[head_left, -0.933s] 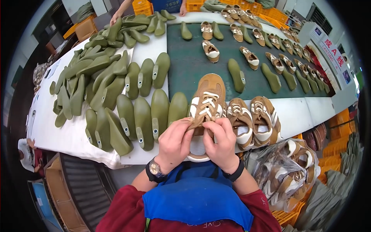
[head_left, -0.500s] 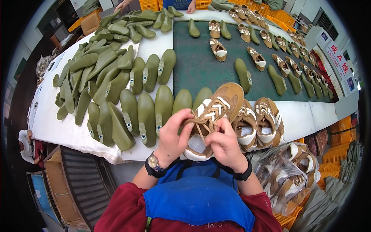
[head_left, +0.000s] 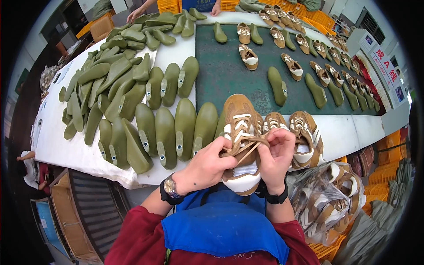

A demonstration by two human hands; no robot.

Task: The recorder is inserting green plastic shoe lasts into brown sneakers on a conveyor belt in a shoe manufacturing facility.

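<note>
A tan sneaker (head_left: 237,105) with white trim stands in front of me, toe pointing away and its white heel close to my apron. Thin brown laces (head_left: 251,145) stick out of its upper eyelets. On the shoe's left side my left hand (head_left: 205,164) pinches a lace at the collar. My right hand (head_left: 276,154) is closed on the other lace at the right side, fingertips curled together. Beside my right hand more tan sneakers (head_left: 304,132) stand at the table's edge. Green shoe lasts (head_left: 184,126) stand in rows just left of my left hand.
A heap of green lasts (head_left: 106,70) covers the left of the white table (head_left: 176,48). Sneakers and lasts sit on the green belt (head_left: 234,84) ahead. At lower right is a clear plastic bag (head_left: 327,207) of sneakers. Another person's hand (head_left: 134,15) reaches the heap's far side.
The sneaker has turned from a rightward tilt to point nearly straight ahead. My right hand has moved right and up, drawing a lace outward. The other person's hand has shifted left and down toward the heap.
</note>
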